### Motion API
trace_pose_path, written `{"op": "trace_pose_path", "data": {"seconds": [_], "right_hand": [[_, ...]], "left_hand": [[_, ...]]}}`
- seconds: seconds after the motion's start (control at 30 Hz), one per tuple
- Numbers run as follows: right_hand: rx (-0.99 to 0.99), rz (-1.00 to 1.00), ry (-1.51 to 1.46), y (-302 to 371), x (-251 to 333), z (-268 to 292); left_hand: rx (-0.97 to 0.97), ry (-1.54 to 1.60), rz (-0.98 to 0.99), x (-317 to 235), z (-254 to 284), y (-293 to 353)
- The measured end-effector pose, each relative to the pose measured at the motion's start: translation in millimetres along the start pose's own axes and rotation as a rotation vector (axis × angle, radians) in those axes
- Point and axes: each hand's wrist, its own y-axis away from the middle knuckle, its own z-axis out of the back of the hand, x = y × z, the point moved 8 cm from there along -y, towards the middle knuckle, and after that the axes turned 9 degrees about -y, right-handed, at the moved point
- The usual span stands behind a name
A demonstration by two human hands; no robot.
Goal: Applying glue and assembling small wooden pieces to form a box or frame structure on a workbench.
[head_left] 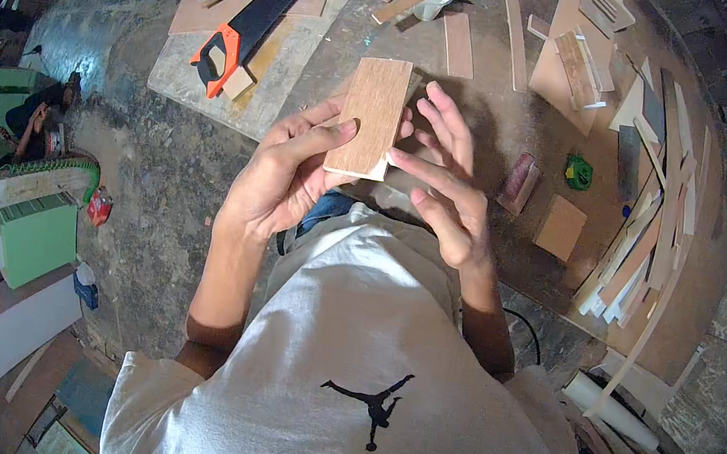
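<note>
A small rectangular wooden board (373, 116) is held up in front of my chest, above the near edge of the workbench. My left hand (284, 159) grips it from the left, thumb on its face and fingers behind. A whitish patch marks the board's lower right corner. My right hand (450, 179) is beside that corner with its fingers spread; the index fingertip seems to touch the corner. Behind the board, a white cup (432, 7) with white paste stands on the bench, and a wooden strip (404, 8) leans by it.
A handsaw (222, 60) with an orange and black handle lies left on the bench (310, 78). To the right are a green tape measure (578, 172), a reddish sanding block (518, 184), a square wood piece (561, 228) and a pile of wood strips (648, 241). Another person (33, 121) is far left.
</note>
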Motion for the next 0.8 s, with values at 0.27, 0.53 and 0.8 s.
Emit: {"op": "trace_pose_path", "data": {"seconds": [0.27, 0.53, 0.8], "right_hand": [[-0.005, 0.159, 0.453, 2, 12, 3], [-0.116, 0.103, 0.5, -1, 26, 14], [-0.044, 0.234, 0.632, -2, 35, 5]], "left_hand": [[0.04, 0.006, 0.006, -2, -3, -1], [0.037, 0.005, 0.01, -3, -3, -4], [-0.017, 0.006, -0.023, -6, 0, -1]]}}
